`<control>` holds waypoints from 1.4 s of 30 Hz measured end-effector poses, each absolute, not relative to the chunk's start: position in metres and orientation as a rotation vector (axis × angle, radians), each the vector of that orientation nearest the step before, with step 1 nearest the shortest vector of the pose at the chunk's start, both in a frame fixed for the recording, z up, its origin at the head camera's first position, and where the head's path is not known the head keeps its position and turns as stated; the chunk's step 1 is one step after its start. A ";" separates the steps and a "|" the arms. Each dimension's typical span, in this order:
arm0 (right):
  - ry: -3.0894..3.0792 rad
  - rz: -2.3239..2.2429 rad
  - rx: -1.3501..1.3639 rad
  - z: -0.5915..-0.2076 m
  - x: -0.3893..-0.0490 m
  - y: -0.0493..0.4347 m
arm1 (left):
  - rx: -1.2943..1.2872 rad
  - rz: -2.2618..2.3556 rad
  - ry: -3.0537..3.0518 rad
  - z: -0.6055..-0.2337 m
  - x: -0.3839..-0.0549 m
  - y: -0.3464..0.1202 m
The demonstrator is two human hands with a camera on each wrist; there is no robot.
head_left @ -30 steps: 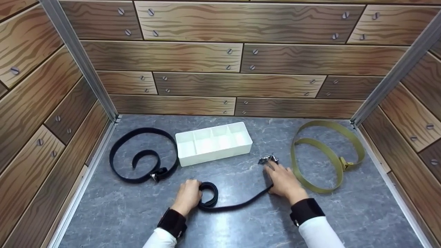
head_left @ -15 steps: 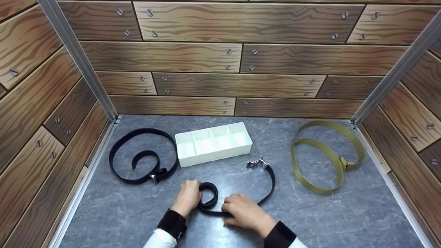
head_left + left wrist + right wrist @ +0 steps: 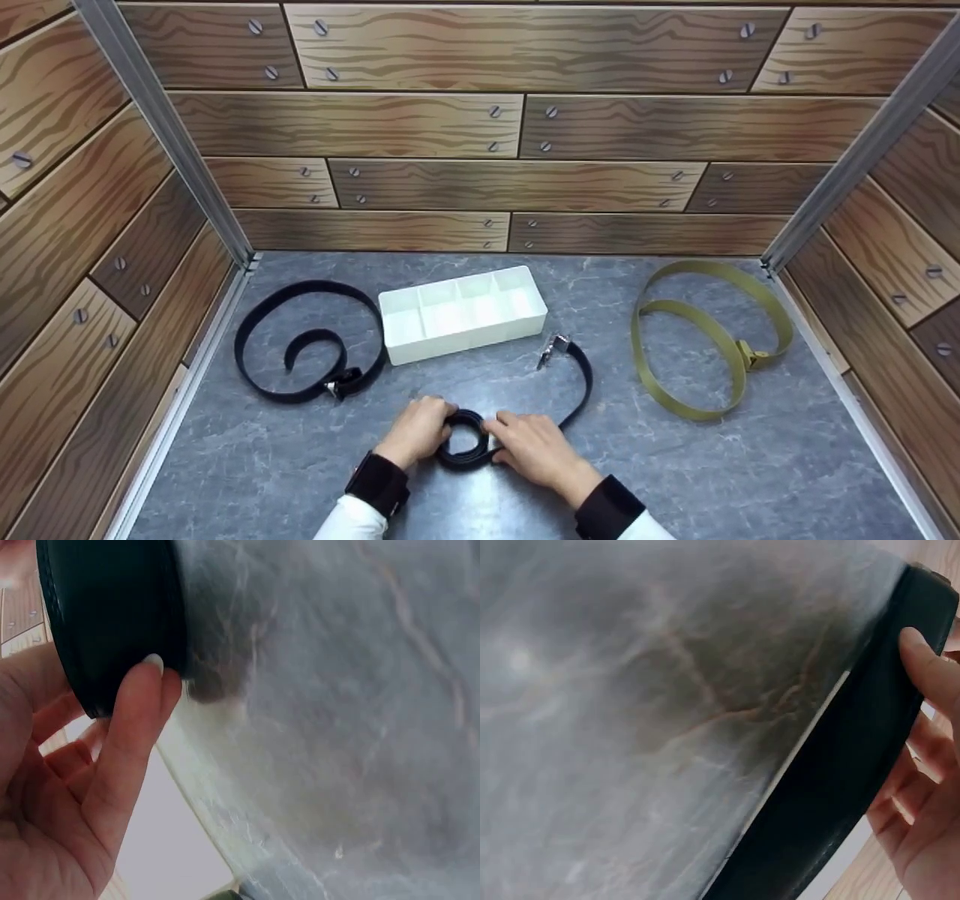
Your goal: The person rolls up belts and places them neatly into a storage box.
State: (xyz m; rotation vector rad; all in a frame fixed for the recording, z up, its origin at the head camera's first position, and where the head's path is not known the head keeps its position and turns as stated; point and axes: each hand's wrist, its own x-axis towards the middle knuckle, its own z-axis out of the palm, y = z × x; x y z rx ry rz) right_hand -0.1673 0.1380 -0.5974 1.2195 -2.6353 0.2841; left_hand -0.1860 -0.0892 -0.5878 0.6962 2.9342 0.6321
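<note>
Between the hands, part of a black leather belt [image 3: 460, 462] is wound into a round coil standing on edge. My left hand [image 3: 416, 433] grips the coil's left side; in the left wrist view its thumb lies along the belt's outer face [image 3: 112, 615]. At the right of the coil, my right hand [image 3: 536, 451] pinches the belt strap [image 3: 855, 727], thumb on the near face and fingers behind. Past the right hand, the loose strap curves away to a silver buckle end [image 3: 559, 343] on the grey surface.
A white divided box [image 3: 465, 337] stands behind the coil. Another black belt [image 3: 251, 319] lies looped at the left, close to the box. An olive webbing belt [image 3: 731, 341] is looped at the right. Wood-patterned walls [image 3: 420, 127] enclose the back and sides.
The right hand has come from near the buckle, leftward along the strap, to the coil. The buckle end has shifted left and turned. The coil and left hand have moved slightly right and nearer.
</note>
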 end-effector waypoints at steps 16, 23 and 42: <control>-2.557 0.344 1.345 -0.597 -0.175 0.135 | 0.841 0.525 2.967 -0.588 -0.191 -0.082; -2.581 0.300 1.355 -0.596 -0.178 0.131 | 0.561 0.775 2.960 -0.593 -0.187 -0.085; -2.605 0.389 1.418 -0.599 -0.176 0.140 | 0.559 0.817 3.022 -0.592 -0.183 -0.076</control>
